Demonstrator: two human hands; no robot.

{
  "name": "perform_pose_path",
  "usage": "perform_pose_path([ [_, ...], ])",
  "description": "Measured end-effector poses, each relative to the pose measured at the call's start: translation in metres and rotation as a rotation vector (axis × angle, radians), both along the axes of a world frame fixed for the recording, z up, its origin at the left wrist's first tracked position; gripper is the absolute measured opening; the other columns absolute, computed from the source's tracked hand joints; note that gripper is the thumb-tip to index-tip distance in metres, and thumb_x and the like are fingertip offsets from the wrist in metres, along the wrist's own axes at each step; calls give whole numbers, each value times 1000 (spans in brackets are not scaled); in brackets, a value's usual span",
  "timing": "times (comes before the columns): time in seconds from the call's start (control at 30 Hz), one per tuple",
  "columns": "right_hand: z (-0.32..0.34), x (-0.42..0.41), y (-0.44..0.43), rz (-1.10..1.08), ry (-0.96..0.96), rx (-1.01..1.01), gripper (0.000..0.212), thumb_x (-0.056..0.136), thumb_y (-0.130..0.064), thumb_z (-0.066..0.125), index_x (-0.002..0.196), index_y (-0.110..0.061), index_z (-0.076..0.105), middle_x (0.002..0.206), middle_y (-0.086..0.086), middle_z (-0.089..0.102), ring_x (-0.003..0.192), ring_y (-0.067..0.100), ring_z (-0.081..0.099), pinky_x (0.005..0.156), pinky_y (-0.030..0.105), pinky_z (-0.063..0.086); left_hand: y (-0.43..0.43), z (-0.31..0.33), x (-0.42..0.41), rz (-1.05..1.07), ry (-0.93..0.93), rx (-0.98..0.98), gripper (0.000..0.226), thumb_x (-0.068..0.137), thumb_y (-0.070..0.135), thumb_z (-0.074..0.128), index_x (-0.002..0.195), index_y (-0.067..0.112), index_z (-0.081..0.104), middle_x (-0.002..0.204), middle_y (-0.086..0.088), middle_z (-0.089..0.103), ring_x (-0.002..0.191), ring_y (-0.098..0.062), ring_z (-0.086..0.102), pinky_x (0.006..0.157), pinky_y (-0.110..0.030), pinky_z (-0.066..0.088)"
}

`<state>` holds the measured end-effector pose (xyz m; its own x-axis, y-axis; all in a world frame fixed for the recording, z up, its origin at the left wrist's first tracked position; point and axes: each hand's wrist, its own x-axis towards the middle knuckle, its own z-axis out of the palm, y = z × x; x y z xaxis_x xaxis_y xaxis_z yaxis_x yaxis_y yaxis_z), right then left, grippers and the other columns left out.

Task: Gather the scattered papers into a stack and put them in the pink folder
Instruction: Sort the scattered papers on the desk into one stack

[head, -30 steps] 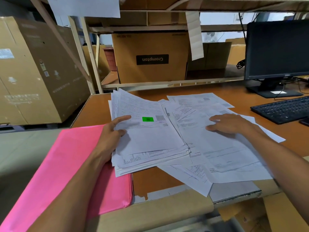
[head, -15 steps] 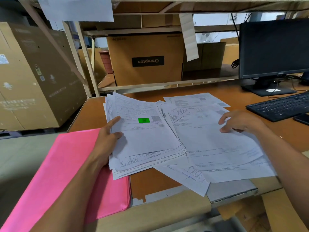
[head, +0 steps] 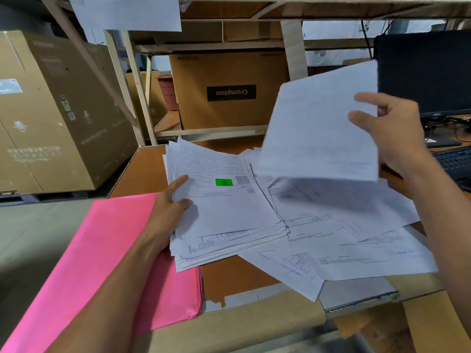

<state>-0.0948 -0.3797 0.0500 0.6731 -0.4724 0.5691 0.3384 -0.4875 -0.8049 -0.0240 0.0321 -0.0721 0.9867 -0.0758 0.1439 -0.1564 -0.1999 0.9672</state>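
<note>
A sheet [head: 318, 123] is pinched at its right edge by the right hand [head: 387, 131] and held in the air above the desk [head: 142, 169]. It is blurred, so it cannot be told whether one leaf or several are gripped. The stack [head: 224, 212] is held at its left edge by the left hand [head: 168, 207]. The thumb is laid on top and the remaining fingers are hidden beneath.

The stack is fanned and uneven, and its left margin rests on the folder [head: 102, 250], which lies shut at the left of the desk. To the right, loose papers [head: 356, 238] are spread overlapping, and some reach past the front edge of the desk.

Several risks can be judged from this:
- The raised sheet, gripped at one edge only, could be bent or dropped if swung quickly.
- If it is laid down askew, the stack would probably be left more ragged and would be caught at the folder's mouth.
- The overhanging papers could be brushed off the desk by the right forearm.
- The folder could be dragged if the stack is pulled leftward, since it is not held.
</note>
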Motion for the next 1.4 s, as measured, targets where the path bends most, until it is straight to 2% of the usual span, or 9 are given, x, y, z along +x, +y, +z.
perform_pose_path([
  [0.07, 3, 11, 13, 223, -74, 331, 49, 88, -5, 74, 134, -14, 64, 123, 0, 71, 110, 17, 69, 90, 32, 59, -1, 1, -1, -9, 7, -3, 61, 102, -2, 55, 153, 31, 50, 144, 4, 54, 118, -16, 64, 87, -27, 58],
  [0.17, -26, 24, 58, 365, -24, 423, 48, 85, 1, 72, 129, -14, 64, 125, 4, 70, 114, 23, 68, 95, 43, 58, 0, 2, -3, -23, 9, -14, 61, 101, -3, 55, 153, 30, 50, 142, 3, 60, 118, -17, 66, 86, -26, 58],
  [0.3, -91, 29, 110, 403, 105, 238, 39, 85, -2, 77, 121, -18, 71, 124, -5, 70, 119, 12, 65, 99, 30, 54, 1, 2, -6, -25, -13, -45, 54, 99, -3, 58, 145, 24, 59, 133, -1, 71, 119, -26, 70, 100, -50, 58],
  [0.4, -117, 39, 121, 360, 204, -8, 32, 89, -14, 76, 120, -19, 73, 122, -14, 69, 112, -5, 62, 104, 24, 48, -3, 5, -11, -67, -43, -101, 46, 98, 6, 68, 139, 27, 64, 129, 4, 74, 115, -19, 72, 92, -43, 61],
  [0.63, -129, 41, 128, 330, 347, -133, 39, 91, -24, 74, 130, -22, 69, 139, -3, 62, 127, 17, 56, 111, 37, 46, -8, 11, -15, -8, -23, -160, 48, 106, 4, 42, 129, 39, 67, 118, 23, 75, 109, -3, 72, 82, -22, 59],
  [0.8, -130, 40, 129, 325, 362, -196, 41, 91, -24, 74, 132, -24, 67, 143, -2, 59, 131, 22, 56, 109, 38, 48, -12, 9, -21, -1, 8, -222, 34, 110, 43, 45, 131, 30, 68, 124, 11, 75, 118, -15, 70, 101, -39, 54],
  [0.97, -130, 38, 129, 318, 360, -184, 42, 91, -24, 75, 132, -25, 67, 143, -4, 59, 131, 22, 57, 108, 36, 48, -7, 1, -16, -68, -31, -157, 55, 92, -3, 71, 139, 24, 61, 124, 6, 75, 109, -19, 74, 83, -32, 63],
  [1.23, -131, 40, 128, 304, 382, -224, 44, 92, -28, 74, 135, -29, 64, 146, -3, 56, 131, 24, 57, 106, 43, 51, -6, -1, -9, -41, -68, -105, 67, 90, -6, 71, 148, 24, 55, 132, 5, 71, 116, -21, 70, 95, -43, 59],
  [1.4, -132, 42, 129, 298, 387, -270, 43, 93, -29, 73, 135, -29, 63, 145, -3, 57, 130, 23, 57, 105, 38, 49, -7, 0, -10, -41, -95, -86, 66, 91, -5, 70, 148, 24, 54, 131, 8, 71, 113, -15, 70, 91, -36, 60],
])
